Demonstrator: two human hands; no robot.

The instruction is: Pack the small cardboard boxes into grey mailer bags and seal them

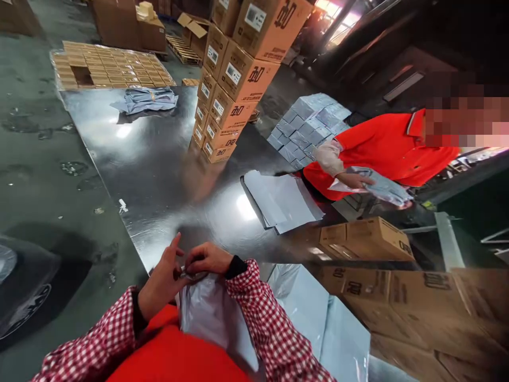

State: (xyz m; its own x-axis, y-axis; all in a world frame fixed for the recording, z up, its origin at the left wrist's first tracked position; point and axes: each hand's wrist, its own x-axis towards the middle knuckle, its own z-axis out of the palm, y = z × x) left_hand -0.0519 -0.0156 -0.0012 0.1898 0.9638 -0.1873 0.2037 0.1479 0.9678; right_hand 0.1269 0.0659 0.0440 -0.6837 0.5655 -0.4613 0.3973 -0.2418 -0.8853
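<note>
Hands: your left hand point(161, 281) and right hand point(207, 259) meet at the top edge of a grey bag point(209, 315), both pinching it, your left forefinger raised free
Table: the shiny steel table point(159, 170) runs from your chest away toward the far end, lamps glaring on it
Box stack: a tall, leaning stack of brown boxes point(234, 79) stands at the table's right edge, labels facing you
Flat cartons: a wide layer of low cartons point(107, 66) covers the far end of the table
Right boxes: more brown boxes point(397, 297) lie to your right, below table level, one small box point(366, 239) on top
Co-worker: a person in a red shirt point(385, 148) leans in from the right, one hand point(356, 180) on a grey parcel point(384, 188)
Packs: a block of pale blue packs point(308, 127) sits behind that person's arm
Loose bags: a sheaf of flat white bags point(284, 201) lies on the table just beside the co-worker; another pile of pale bags point(322, 318) lies just right of your right sleeve
Bundle: a crumpled blue bundle point(147, 100) rests on the table near the flat cartons
Your bag: it is held upright against your red front, between your checked sleeves, its mouth at your fingertips
</note>
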